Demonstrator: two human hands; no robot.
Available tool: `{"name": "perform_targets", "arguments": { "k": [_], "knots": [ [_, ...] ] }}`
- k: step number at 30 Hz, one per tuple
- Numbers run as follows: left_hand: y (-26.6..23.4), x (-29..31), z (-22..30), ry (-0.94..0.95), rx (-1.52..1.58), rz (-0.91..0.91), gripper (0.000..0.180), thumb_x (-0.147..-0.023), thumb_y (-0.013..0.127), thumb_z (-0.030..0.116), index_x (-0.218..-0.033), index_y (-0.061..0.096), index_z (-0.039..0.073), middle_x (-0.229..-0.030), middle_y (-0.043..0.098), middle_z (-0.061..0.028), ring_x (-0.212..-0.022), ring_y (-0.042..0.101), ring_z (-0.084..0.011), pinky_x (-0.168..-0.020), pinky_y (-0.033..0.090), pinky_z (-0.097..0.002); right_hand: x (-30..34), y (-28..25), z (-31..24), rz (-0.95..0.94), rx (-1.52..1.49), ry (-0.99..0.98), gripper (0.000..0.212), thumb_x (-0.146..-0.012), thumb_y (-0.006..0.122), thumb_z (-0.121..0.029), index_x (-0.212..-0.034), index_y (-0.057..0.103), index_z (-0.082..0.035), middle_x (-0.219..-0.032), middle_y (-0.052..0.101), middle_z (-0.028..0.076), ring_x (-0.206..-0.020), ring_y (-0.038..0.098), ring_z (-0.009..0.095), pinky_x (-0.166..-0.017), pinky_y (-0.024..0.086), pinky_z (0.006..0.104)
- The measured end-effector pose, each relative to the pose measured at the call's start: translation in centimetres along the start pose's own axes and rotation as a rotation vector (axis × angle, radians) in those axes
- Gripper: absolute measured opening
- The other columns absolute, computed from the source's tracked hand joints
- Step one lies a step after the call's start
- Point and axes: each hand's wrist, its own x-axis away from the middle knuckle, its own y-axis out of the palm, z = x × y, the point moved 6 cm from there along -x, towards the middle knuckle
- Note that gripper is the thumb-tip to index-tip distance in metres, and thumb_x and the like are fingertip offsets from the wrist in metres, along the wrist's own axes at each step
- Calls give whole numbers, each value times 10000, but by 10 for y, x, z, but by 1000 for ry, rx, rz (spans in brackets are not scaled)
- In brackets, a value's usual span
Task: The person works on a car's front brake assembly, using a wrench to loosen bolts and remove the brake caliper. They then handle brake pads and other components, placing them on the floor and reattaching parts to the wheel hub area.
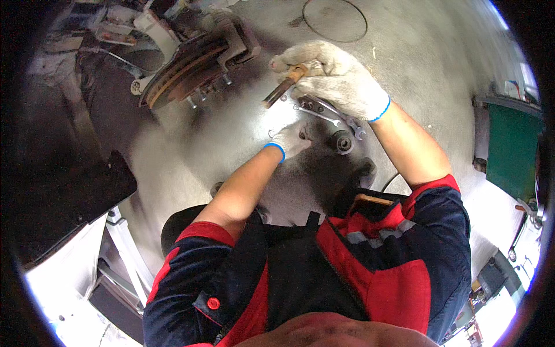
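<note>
My right hand (338,78), in a white knit glove with a blue cuff, is raised and closed round a short tool (280,93). This tool has a tan, wooden-looking part at my fingers and a dark metal end slanting down to the left; its exact kind is unclear. Lower down, my left hand (291,140), gloved the same way, has its fingers curled near the floor, and a small dark spot shows at them. What they hold is hidden. Several metal wrenches (324,117) lie just beyond it. A round dark part with a hollow centre (342,142) stands to its right.
A rusty brake disc (179,75) with protruding studs stands at the upper left. Next to it is a long-handled ratchet (137,87). A thin dark ring (335,39) lies on the grey floor ahead. A dark-topped bench (75,202) is left, a green cabinet (511,147) right.
</note>
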Motion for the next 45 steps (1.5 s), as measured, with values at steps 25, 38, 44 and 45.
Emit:
{"name": "perform_targets", "arguments": {
  "k": [25, 38, 44, 45],
  "knots": [
    [-249, 213, 104, 678, 497, 296, 600, -960, 719, 418, -1365, 556, 6, -1228, 640, -86, -1122, 583, -148, -1004, 468, -311, -75, 126, -40, -99, 716, -544, 316, -793, 707, 11, -1105, 656, -5, -1031, 687, 164, -993, 673, 335, -850, 558, 389],
    [-307, 276, 43, 387, 468, 1146, 333, -1006, 633, 125, -1303, 578, -17, -1131, 662, -83, -1027, 608, -158, -927, 508, -307, -99, 106, -30, 109, 1182, -563, 546, -839, 778, -188, -1316, 590, 1, -1230, 614, 218, -1175, 608, 358, -996, 520, 446],
    [-335, 253, 46, 379, -253, 1475, 169, -924, 578, -46, -1065, 644, 22, -1118, 634, -156, -1038, 652, -278, -943, 515, -364, -141, -33, 44, 607, 686, 271, 629, -961, 613, -488, -1436, 549, -81, -1438, 566, 235, -1362, 520, 400, -1137, 412, 427],
    [-332, 245, 34, 372, -201, 1497, 163, -914, 579, -51, -1036, 658, 22, -1148, 626, -170, -1094, 636, -309, -972, 499, -385, -147, -26, 49, 596, 684, 267, 629, -961, 613, -488, -1436, 549, -81, -1438, 566, 235, -1362, 520, 400, -1137, 412, 427]
  ]
}}
